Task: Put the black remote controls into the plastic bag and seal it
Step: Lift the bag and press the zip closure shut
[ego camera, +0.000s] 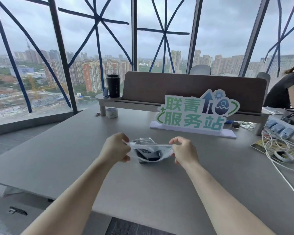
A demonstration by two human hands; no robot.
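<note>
Your left hand (116, 147) and right hand (185, 150) each pinch one plastic bag (151, 150) end; two black remote controls (145, 152) inside, count uncertain.

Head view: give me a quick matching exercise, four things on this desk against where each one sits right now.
Things:
1. plastic bag
2. black remote controls
3. black tumbler
4. tape roll

Places:
A. on the raised shelf, at its left end
B. inside the clear bag
C. on the desk, beside the shelf's left leg
D. stretched between the left hand and right hand

Pairs: 1-D, 2-B, 3-A, 4-C
</note>
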